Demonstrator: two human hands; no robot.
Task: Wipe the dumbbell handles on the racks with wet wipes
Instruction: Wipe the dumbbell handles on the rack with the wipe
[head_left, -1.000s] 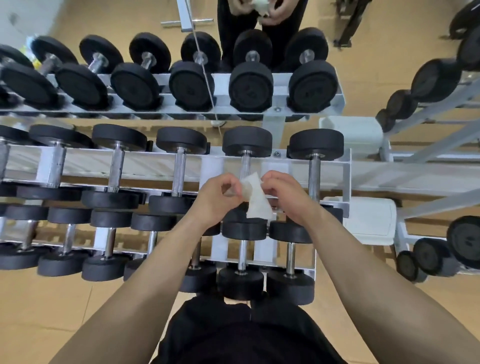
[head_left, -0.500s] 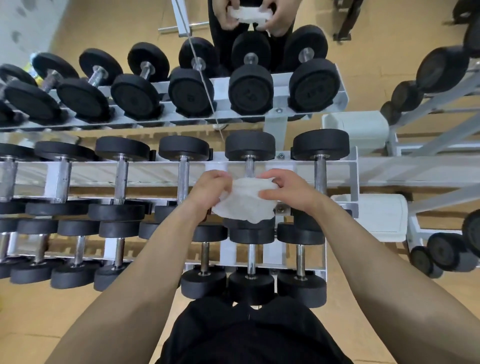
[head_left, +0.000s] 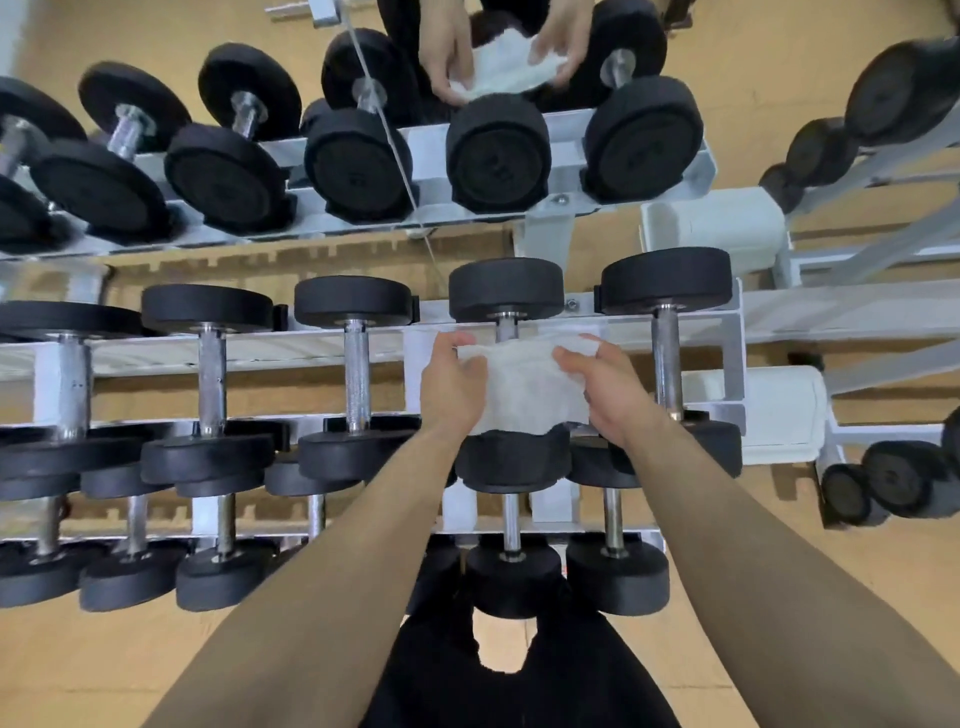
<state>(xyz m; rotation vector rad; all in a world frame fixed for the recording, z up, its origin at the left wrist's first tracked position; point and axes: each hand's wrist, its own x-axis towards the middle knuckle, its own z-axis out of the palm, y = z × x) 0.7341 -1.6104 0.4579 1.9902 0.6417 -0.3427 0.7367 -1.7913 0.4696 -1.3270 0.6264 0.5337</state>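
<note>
Head view, looking down over a white three-tier dumbbell rack (head_left: 737, 358): both bare forearms reach forward to the middle tier. Between the hands a white wet wipe (head_left: 524, 389) is stretched out flat. The left hand (head_left: 451, 387) pinches the wipe's left edge, with the thumb on top and the fingers curled round the far corner. The right hand (head_left: 609, 397) grips the right edge the same way, fingers curled over the far right corner.

The wipe lies over the handle (head_left: 506, 328) of a black round-headed dumbbell (head_left: 506, 290), the second one from the rack's right end on that tier. Only a short chrome stub of the handle shows beyond the wipe's far edge (whether the wipe presses on the metal beneath cannot be told). The wipe's near edge reaches the dumbbell's near head.

Just to the right, at the rack's right end, the end dumbbell (head_left: 666, 364) has its handle bare, close beside the right hand. To the left along the same tier, more dumbbells (head_left: 357, 374) sit with knurled handles uncovered. Smaller dumbbells (head_left: 511, 569) fill the lowest tier near the person's dark clothing (head_left: 519, 691).

Behind the rack's far edge, a mirror (head_left: 753, 62) repeats the top tier and shows a reflected wipe (head_left: 511, 67) held between two hands. Tan flooring (head_left: 78, 670) surrounds the rack.
</note>
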